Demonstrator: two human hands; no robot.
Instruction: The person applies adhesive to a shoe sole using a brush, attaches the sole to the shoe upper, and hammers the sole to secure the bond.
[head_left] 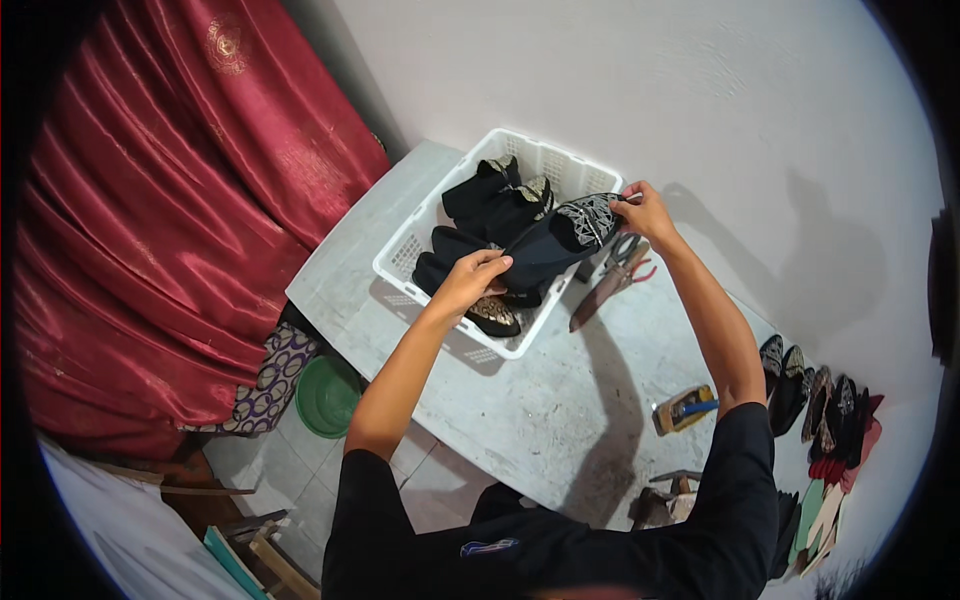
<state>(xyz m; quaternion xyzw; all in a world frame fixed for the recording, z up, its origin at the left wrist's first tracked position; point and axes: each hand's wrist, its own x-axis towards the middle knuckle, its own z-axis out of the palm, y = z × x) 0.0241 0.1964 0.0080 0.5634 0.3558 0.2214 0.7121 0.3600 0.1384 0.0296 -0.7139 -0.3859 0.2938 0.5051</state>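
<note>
Both my hands hold a black flat shoe (545, 250) with a silver-patterned toe, tilted above a white plastic basket (400, 240). My left hand (472, 282) is closed on its heel end, thumb on top. At the toe, my right hand (646, 214) pinches the tip between thumb and fingers. Inside the basket lie several more black shoes (478, 190), some with gold-patterned toes. One gold-toed shoe (492, 316) shows just below my left hand; the held shoe partly hides others.
Red-handled pliers (638, 272) and other tools lie right of the basket on the worn grey table (370, 320). A yellowish container (683, 410) with a blue-handled tool is nearer me. Shoes (790, 380) line the right. A green basin (328, 396) and red curtain (190, 230) are left.
</note>
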